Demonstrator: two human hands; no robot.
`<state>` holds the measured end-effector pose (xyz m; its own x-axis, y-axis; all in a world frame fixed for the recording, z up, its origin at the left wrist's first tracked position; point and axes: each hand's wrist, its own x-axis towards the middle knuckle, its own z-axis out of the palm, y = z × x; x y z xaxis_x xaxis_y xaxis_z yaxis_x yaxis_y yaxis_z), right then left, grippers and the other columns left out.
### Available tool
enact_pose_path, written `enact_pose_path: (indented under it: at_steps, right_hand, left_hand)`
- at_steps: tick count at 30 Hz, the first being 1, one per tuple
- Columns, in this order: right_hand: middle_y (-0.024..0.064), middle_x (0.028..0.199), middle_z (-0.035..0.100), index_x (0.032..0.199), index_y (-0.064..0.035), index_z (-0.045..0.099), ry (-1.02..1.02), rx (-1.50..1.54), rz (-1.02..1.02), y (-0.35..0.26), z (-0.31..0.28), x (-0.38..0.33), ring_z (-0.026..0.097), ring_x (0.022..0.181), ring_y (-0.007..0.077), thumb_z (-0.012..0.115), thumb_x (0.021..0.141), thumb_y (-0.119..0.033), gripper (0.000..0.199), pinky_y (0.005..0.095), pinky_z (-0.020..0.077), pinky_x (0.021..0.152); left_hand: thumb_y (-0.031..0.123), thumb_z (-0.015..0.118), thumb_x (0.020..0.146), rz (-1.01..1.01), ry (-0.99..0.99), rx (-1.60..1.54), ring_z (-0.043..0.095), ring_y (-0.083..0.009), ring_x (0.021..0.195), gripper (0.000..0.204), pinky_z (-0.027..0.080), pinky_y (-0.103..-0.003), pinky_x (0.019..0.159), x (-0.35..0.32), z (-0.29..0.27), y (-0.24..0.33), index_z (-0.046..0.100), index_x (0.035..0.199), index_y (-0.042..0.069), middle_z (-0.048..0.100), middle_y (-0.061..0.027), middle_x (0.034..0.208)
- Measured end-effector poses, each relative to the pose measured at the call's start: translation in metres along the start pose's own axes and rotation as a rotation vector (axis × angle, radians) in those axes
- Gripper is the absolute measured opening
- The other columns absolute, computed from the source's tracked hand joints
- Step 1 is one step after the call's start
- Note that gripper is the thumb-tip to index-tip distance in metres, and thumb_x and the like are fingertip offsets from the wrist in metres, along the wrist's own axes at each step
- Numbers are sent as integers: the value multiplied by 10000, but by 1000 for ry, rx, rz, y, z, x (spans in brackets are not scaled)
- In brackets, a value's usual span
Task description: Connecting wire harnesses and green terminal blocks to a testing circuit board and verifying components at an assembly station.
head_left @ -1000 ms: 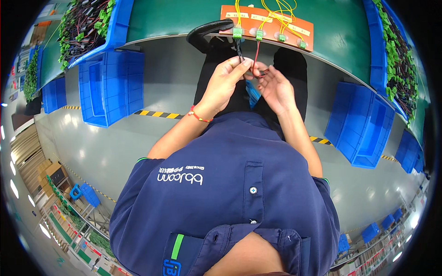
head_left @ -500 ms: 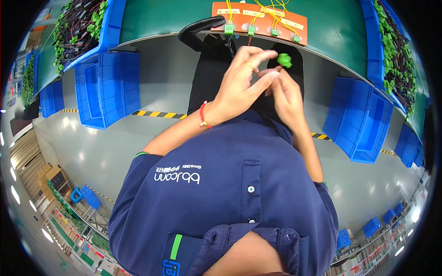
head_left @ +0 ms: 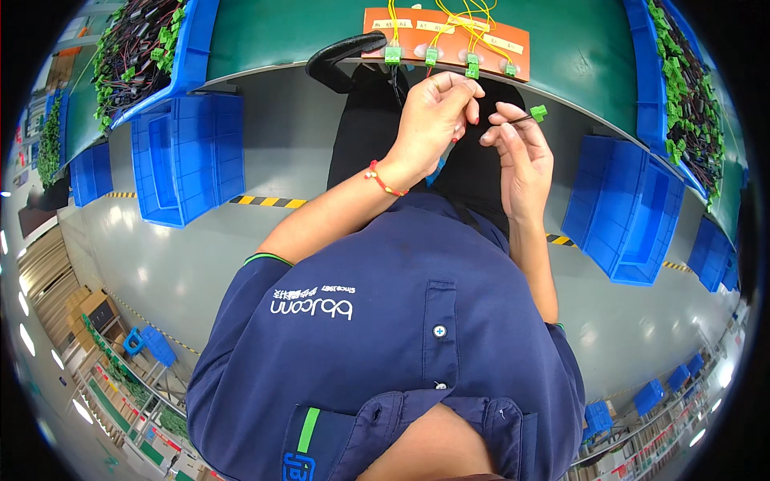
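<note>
An orange board sits at the bench edge, with several green sockets along its front and yellow wires rising from it. At the third socket from the left is a green terminal plug. My left hand is just below it, thumb and fingers pinched at the plug's lower end; its wires are mostly hidden by the fingers. To the right, my right hand pinches the black wire of another green wired connector, whose green head sticks out past the fingers. A green plug with dark wires hangs at the leftmost socket.
Blue bins full of green wired connectors stand on the bench at left and right. Blue crates hang below each side. A black curved padded bar juts from the bench edge left of the board.
My hands have moved apart. The left went up to the third socket, where a green plug now shows. The right drew right with a green connector that was between both hands.
</note>
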<state>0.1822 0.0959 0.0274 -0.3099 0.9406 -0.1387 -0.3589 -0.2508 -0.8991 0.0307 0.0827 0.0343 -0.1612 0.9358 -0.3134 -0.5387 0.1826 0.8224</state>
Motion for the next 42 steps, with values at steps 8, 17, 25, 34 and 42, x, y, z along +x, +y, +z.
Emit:
enact_pose_path:
  at_steps: [8, 17, 25, 34, 42]
  right_hand:
    - [86, 885, 647, 1138, 55, 645, -76, -91, -45, -5, -9, 9, 616, 697, 132, 526, 1020, -157, 271, 259, 508, 670]
    - [61, 772, 628, 1044, 41, 690, -43, -230, 3, -6, 0, 30, 554, 555, 87, 573, 1003, -192, 264, 211, 451, 524]
    - [35, 696, 615, 976, 31, 705, 34, -304, -31, -6, 4, 36, 506, 495, 54, 590, 991, -189, 248, 192, 402, 466]
    - [30, 730, 631, 956, 13, 716, 16, -263, -31, -4, 0, 43, 507, 561, 40, 607, 985, -231, 269, 190, 406, 527]
    - [56, 985, 652, 1230, 35, 570, -409, -547, 161, 26, -35, 21, 574, 955, 109, 634, 964, -251, 395, 277, 459, 884]
  left_hand:
    - [192, 598, 982, 87, 147, -39, 401, -18, 473, 191, 321, -183, 441, -4, 12, -4, 652, 927, 17, 578, -10, 645]
    - [202, 635, 965, 122, 168, -51, 427, -15, 509, 210, 328, -184, 468, 4, 11, -9, 685, 1014, 4, 625, -7, 697]
    - [197, 625, 971, 46, 32, 54, 544, -56, 680, 291, 479, -225, 665, -25, -3, -4, 622, 1180, -5, 660, -59, 979]
    - [169, 611, 981, 281, 196, 404, 505, -42, 678, 263, 429, -190, 592, -48, -77, -13, 561, 1196, 27, 569, 1, 833]
    - [333, 433, 1057, -124, -230, 455, 557, -79, 767, 390, 480, -229, 729, -43, -71, -24, 659, 1095, 17, 609, -17, 852]
